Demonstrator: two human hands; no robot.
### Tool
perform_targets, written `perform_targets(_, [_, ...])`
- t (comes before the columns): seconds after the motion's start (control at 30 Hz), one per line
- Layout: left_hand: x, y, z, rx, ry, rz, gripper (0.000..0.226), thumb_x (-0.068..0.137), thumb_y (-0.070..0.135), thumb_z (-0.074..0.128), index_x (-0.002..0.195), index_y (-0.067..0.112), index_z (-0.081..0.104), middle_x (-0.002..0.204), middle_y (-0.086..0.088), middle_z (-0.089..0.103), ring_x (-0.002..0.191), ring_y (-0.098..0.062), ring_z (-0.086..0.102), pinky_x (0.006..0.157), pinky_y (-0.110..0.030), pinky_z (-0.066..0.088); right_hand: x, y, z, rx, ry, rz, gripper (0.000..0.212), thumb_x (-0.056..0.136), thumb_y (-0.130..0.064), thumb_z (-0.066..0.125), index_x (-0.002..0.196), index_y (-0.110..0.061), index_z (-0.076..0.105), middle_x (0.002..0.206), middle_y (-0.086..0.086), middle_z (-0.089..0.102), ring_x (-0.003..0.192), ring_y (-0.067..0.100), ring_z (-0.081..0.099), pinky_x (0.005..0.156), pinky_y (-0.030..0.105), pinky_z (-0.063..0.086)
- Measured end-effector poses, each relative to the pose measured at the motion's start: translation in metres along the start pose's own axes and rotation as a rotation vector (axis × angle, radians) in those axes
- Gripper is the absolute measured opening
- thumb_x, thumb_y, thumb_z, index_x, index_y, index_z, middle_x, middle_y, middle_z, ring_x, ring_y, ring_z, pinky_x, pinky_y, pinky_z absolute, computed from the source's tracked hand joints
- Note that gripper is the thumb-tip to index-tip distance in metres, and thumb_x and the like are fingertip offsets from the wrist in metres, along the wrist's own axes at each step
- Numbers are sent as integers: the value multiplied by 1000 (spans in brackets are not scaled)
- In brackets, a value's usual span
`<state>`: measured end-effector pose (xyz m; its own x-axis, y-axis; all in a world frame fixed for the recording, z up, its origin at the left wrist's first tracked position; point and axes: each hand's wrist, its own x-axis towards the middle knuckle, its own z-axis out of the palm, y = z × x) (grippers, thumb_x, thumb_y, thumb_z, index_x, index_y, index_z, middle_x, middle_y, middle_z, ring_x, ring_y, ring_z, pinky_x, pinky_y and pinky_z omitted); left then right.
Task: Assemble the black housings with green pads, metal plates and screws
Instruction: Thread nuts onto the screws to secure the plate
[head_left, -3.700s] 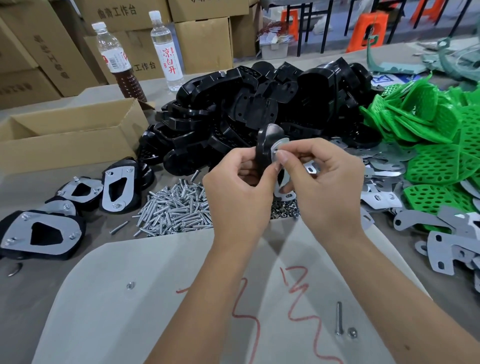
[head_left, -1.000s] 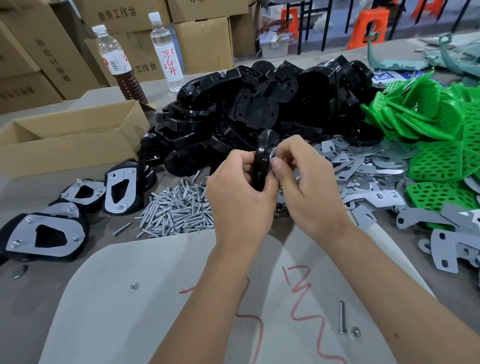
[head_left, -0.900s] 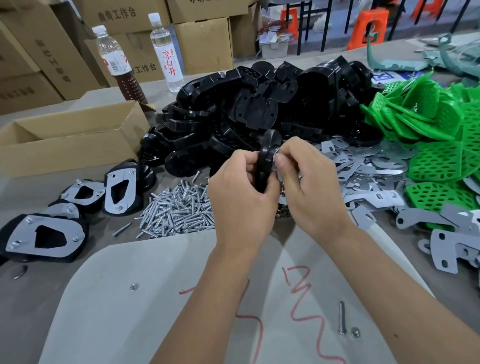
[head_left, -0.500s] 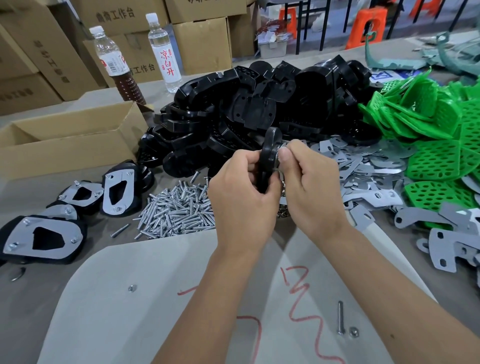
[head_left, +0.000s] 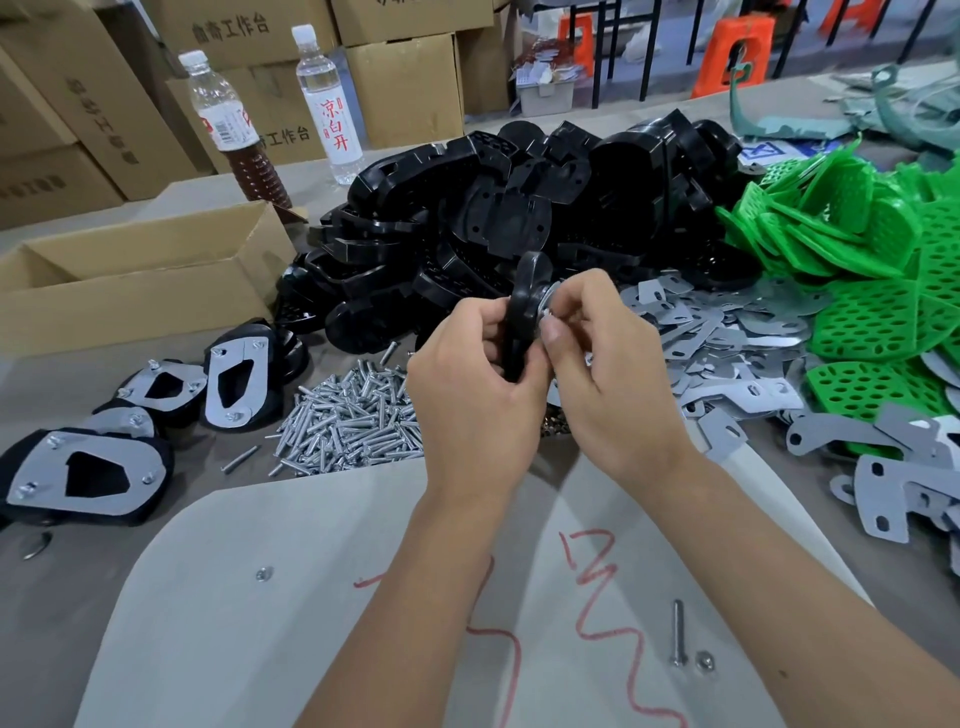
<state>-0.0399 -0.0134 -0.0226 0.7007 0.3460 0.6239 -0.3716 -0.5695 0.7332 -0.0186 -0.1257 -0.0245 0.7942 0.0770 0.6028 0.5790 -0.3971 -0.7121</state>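
Observation:
My left hand (head_left: 475, 384) grips a black housing (head_left: 524, 306) held on edge above the table, with a metal plate on its right face. My right hand (head_left: 605, 374) pinches a small fastener against that plate; the fastener itself is mostly hidden by my fingertips. Behind lies a big heap of black housings (head_left: 519, 208). Green perforated pads (head_left: 857, 260) pile up at the right. Loose metal plates (head_left: 727, 353) spread under and right of my hands. A pile of screws (head_left: 348, 421) lies left of my hands. Finished assemblies (head_left: 88, 475) sit at the far left.
An open cardboard box (head_left: 140, 275) stands at the left, two bottles (head_left: 327, 104) behind it. A pale board (head_left: 311, 597) with red scribbles covers the near table, with a loose screw (head_left: 677, 639) and nut on it. Cartons are stacked at the back.
Both hands stay at the housing. The housing has been turned more edge-on since the oldest frame, and my right fingers have shifted slightly on the fastener.

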Motion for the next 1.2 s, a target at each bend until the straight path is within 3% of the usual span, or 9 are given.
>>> perform_targets(0.17, [-2,2,2,23,-26,34,20,84,17,83,98,22,71,83,17,67,78,-2,64,67,-14,50,1,0,3,-65,83,-8,33,109,-15,46,77,-16,42,63,-12,42,59,12,42,57,20,31])
perform_targets(0.33, [-2,1,2,1,-7,4,17,86,20,83,97,23,70,83,15,68,78,-3,65,66,-16,52,-2,-1,3,13,24,34,12,106,-9,48,95,-13,50,76,-10,55,69,12,55,61,18,40])
perform_targets(0.5, [-1,1,2,30,-16,23,21,84,19,84,97,25,69,82,19,66,78,-2,64,67,-17,52,0,0,2,-52,81,7,36,111,-17,44,75,-14,45,62,-9,45,59,14,43,57,22,31])
perform_targets(0.63, [-1,-1,2,24,-7,-4,20,84,19,84,96,25,69,82,15,67,76,-6,65,66,-26,55,-2,-2,1,12,39,22,12,105,-9,50,94,-10,53,74,-11,54,67,13,53,62,17,36])
perform_targets(0.8, [-1,0,1,18,-5,-4,19,83,19,83,97,24,70,82,14,69,74,-7,66,66,-31,57,1,0,2,-36,52,-15,34,109,-10,49,75,-9,47,65,-9,45,61,11,42,60,19,31])
perform_targets(0.93, [0,0,1,14,-5,-8,19,83,18,83,97,24,70,82,15,69,74,-6,66,66,-29,56,-2,-1,1,75,60,26,11,103,-5,54,94,-11,55,77,-9,58,68,14,57,64,21,42])
perform_targets(1.03, [-1,1,1,14,1,-20,18,83,18,82,97,22,71,82,14,69,74,-6,66,67,-32,57,0,0,1,28,41,3,10,101,-1,56,95,-9,58,78,-15,56,71,10,56,67,15,38])
perform_targets(1.13, [1,0,0,14,11,-39,18,84,20,83,97,21,71,83,13,70,74,-7,67,67,-35,59,0,2,3,-53,50,3,19,107,-13,53,89,-9,59,73,-11,55,69,13,53,63,22,37])
perform_targets(1.2, [1,0,-1,14,6,-40,17,84,21,83,97,20,71,83,12,70,74,-8,67,68,-36,59,-1,2,2,-19,53,9,13,106,-15,53,95,-12,57,76,-13,57,71,12,57,64,20,40])
